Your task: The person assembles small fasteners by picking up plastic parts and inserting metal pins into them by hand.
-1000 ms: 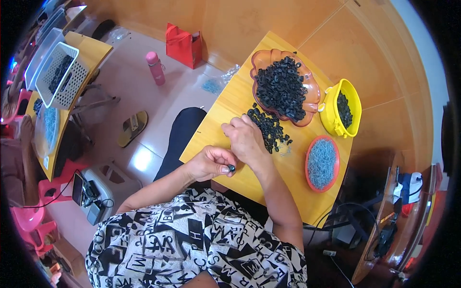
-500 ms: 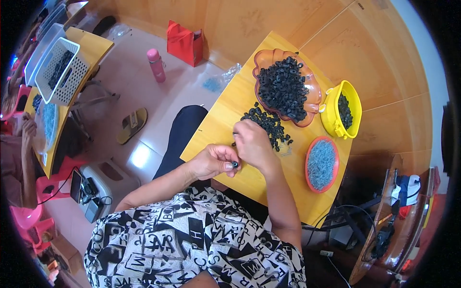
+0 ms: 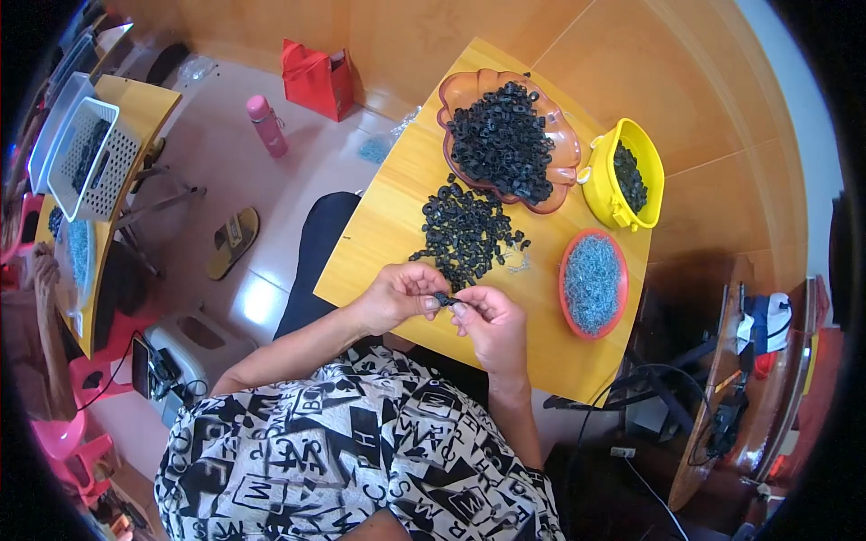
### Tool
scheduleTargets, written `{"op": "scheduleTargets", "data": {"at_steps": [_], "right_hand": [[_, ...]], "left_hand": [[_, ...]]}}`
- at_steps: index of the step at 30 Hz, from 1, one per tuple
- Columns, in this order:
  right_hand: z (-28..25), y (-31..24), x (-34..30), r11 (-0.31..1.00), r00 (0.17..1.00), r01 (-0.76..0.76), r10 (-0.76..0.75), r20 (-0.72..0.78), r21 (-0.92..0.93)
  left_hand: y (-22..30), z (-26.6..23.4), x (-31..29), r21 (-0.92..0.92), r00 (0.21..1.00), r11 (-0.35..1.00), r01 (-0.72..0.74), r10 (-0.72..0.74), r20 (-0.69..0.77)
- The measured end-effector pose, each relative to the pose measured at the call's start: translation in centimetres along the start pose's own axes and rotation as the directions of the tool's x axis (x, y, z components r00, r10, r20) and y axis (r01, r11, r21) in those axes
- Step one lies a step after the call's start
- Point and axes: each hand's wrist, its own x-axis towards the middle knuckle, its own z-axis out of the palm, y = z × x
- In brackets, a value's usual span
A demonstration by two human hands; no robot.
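My left hand (image 3: 402, 296) pinches a small black part (image 3: 442, 298) between thumb and fingertips. Against the same spot, my right hand (image 3: 492, 329) is closed in a pinch on a small dark piece touching it; both are too small to name exactly. Just beyond my fingers lies a loose heap of small black ring-like parts (image 3: 465, 230) on the yellow wooden table (image 3: 379, 243). Behind it, an amber scalloped tray (image 3: 564, 149) is piled with similar black parts. A few thin silvery pins (image 3: 518, 262) are scattered to the right of the loose heap.
On the table's right stand a yellow bucket (image 3: 651, 149) with black pieces and a red oval dish (image 3: 566, 302) of thin silvery pieces. Beyond are a red bag (image 3: 316, 81), a pink bottle (image 3: 268, 126) and a slipper (image 3: 233, 242). Another person's arm (image 3: 47, 316) is at a left table.
My right hand has come from the edge of the loose heap down to my left hand, and their fingertips now meet at the black part. The whole view has shifted slightly.
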Motion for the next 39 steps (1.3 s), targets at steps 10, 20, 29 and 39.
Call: {"op": "scheduleTargets", "data": {"at_steps": [10, 20, 29, 39], "right_hand": [[-0.2, 1.0, 0.8, 0.993, 0.991, 0.01, 0.005, 0.134, -0.114], [-1.1, 0.5, 1.9, 0.962, 0.962, 0.045, 0.031, 0.271, -0.27], [-2.4, 0.3, 2.6, 0.975, 0.915, -0.111, 0.175, 0.364, -0.191], [-2.6, 2.3, 3.5, 0.977, 0.864, -0.214, 0.191, 0.466, -0.003]], "left_hand": [[-0.4, -0.4, -0.7, 0.036, 0.997, 0.998, 0.057, -0.055, -0.058], [0.0, 0.4, -0.7, 0.336, 0.997, 0.94, 0.065, -0.044, -0.071], [0.6, 1.1, -0.7, 0.34, 0.995, 0.936, 0.09, -0.067, -0.079], [0.5, 0.5, -0.7, 0.381, 0.996, 0.922, 0.074, -0.052, -0.068]]}}
